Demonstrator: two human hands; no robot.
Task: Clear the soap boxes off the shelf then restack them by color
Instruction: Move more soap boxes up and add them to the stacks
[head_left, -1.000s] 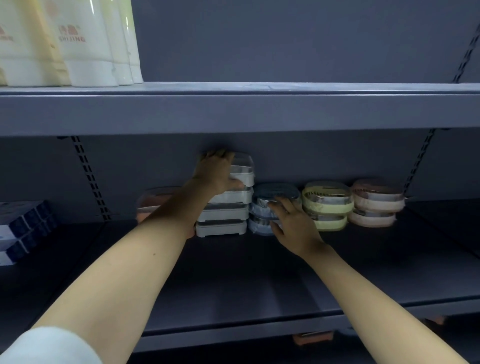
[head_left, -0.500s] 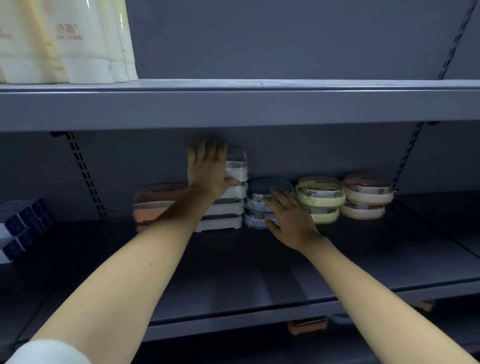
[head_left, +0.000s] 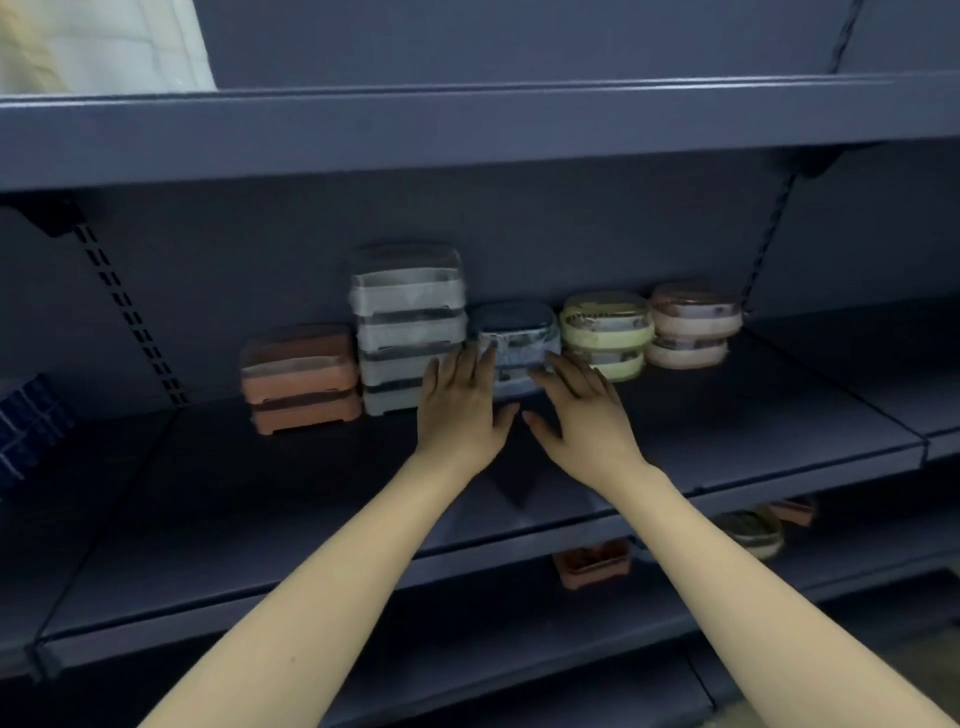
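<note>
Two bare hands, left hand (head_left: 460, 410) and right hand (head_left: 582, 418), reach with straight fingers to either side of a dark blue stack of soap boxes (head_left: 517, 345) on a grey shelf (head_left: 753, 415), flanked by white boxes (head_left: 408, 327), orange boxes (head_left: 301, 376), yellow boxes (head_left: 605, 332) and pink boxes (head_left: 693, 325).

Retail shop aisle, toiletries section: dark grey metal gondola shelving (head_left: 467, 124) with slotted upright rails (head_left: 130, 317) and bracket-hung boards at several levels, against a plain grey back panel. Stock on the middle shelf (head_left: 727, 415): soap boxes with clear lids in short stacks side by side, sorted as orange (head_left: 298, 376), white (head_left: 408, 327), blue-grey (head_left: 517, 338), yellow (head_left: 605, 332) and pink (head_left: 693, 325). Further goods: pale bottles (head_left: 104, 41) on the shelf above, blue checked packs (head_left: 28, 421) at the left edge, and more soap boxes (head_left: 592, 564) on the level below.
</note>
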